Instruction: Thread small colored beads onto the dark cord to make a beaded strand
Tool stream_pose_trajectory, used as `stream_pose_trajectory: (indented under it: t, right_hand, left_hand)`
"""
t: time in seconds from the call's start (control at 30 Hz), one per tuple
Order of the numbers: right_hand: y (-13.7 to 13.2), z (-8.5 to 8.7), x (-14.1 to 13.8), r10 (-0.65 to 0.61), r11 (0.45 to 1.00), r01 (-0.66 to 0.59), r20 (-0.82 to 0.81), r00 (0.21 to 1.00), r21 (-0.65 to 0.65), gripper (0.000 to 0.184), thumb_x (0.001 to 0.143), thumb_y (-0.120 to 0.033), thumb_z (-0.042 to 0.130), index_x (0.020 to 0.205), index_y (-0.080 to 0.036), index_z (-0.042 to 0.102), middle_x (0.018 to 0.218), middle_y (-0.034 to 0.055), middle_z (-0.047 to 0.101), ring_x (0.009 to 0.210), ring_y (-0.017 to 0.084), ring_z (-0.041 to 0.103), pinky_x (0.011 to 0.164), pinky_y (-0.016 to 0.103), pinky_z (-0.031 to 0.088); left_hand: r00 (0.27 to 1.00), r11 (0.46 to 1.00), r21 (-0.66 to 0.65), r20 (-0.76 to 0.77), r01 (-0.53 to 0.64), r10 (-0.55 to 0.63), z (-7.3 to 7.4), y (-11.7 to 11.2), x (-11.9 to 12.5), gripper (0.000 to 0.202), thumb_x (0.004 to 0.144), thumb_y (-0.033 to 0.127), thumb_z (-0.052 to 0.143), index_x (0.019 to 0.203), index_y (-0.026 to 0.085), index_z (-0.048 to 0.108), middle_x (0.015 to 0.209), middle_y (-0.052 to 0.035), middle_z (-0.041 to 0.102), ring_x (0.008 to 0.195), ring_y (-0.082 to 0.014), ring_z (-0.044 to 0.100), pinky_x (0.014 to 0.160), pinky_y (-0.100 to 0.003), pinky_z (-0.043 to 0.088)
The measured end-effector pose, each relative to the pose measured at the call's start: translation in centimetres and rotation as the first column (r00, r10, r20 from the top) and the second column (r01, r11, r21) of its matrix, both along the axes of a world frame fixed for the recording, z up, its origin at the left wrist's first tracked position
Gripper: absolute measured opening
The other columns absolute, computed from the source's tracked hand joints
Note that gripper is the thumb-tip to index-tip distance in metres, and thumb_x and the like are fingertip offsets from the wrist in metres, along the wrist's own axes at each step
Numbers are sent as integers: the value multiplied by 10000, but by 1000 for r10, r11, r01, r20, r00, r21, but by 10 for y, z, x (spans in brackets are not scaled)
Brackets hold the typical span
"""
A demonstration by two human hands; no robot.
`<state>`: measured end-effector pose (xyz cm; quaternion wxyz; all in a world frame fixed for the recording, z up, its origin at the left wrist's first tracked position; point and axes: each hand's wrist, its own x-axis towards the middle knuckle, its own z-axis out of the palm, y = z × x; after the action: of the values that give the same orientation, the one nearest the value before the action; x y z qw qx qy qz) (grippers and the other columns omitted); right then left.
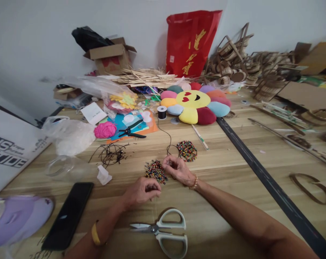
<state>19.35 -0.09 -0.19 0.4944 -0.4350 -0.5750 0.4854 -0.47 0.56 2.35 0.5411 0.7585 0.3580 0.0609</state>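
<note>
Between my hands lies a loose pile of small multicoloured beads (154, 170). My left hand (143, 191) is curled at the pile's near edge with its fingers pinched; a faint pale thread seems to hang below it, and what the fingers hold is too small to name. My right hand (178, 170), also pinched, hovers at the pile's right edge, its contents hidden. A thin black cord (170, 138) runs from a spool (162, 113) down towards it. Just beyond that hand a strand of beads (187, 150) lies coiled. White-handled scissors (163, 228) rest, blades slightly apart, nearest me.
Left are a black phone (68, 216), black cord scraps (111, 153), pink yarn (105, 130) and black pliers (132, 133). A flower cushion (193, 102) and red bag (192, 43) stand behind. A dark strip (260, 172) crosses the table on the right, before small baskets (230, 54).
</note>
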Motion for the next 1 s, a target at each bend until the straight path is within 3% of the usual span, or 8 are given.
stream_pose_trajectory:
  t: [0.13,0.27,0.37,0.47,0.57,0.7,0.87,1.0]
  right_hand:
    - [0,0,0,5,1000,-5,4,1000,-2,317,832,-454,584,780,-144,548,625,-22,506,507,73,404,474,198,319]
    - [1,-1,0,9,1000,-10,37,999,6,317,834,-452,583,776,-142,552,624,-16,513,522,81,416,481,200,330]
    - [0,-2,0,38,999,-37,55,998,-8,301,846,-438,572,783,-144,550,623,-17,506,514,79,402,475,201,327]
    - [-1,-3,0,60,998,-60,81,995,-3,278,854,-421,565,794,-150,544,624,-19,498,503,76,386,455,196,316]
    - [-4,-1,-2,72,996,-77,128,989,41,239,862,-383,557,791,-155,539,614,-19,504,508,81,405,453,191,325]
    - [-8,0,-4,76,982,-115,243,967,150,160,865,-289,542,771,-159,540,598,-22,500,511,86,426,467,190,339]
    - [-11,-3,-6,60,946,-162,340,939,282,125,860,-242,524,763,-167,543,595,-19,491,504,92,411,467,197,331]
    - [-11,-2,-7,59,916,-202,381,923,346,122,856,-233,513,755,-170,539,604,-10,494,518,100,418,485,207,336]
  left_hand:
    - [994,995,41,52,94,-96,-5,2,-1,131,759,234,609,733,116,659,721,-43,655,649,-127,565,613,-213,440]
    - [976,996,33,202,81,-86,-11,5,0,160,776,263,609,728,116,649,801,-77,665,749,-156,599,701,-248,472]
    - [973,1000,2,229,-4,4,-14,7,1,163,772,278,627,735,121,655,801,-80,673,758,-164,606,711,-261,479]
    - [969,991,-74,211,-111,125,-16,8,1,181,751,301,658,752,120,661,723,-55,670,651,-137,586,629,-237,464]
    - [936,954,-221,243,-202,254,-16,11,-1,246,713,352,703,765,117,652,649,-26,661,556,-109,557,560,-215,446]
    - [863,894,-344,311,-289,399,-14,15,-3,293,672,376,749,748,113,647,648,-29,685,550,-106,573,576,-223,471]
    - [787,844,-408,361,-349,500,-15,17,-5,292,637,358,779,735,116,648,639,-28,703,549,-114,594,594,-240,494]
    - [771,840,-398,374,-370,516,-19,17,-8,274,649,339,775,753,112,661,633,-27,703,563,-120,609,599,-238,499]
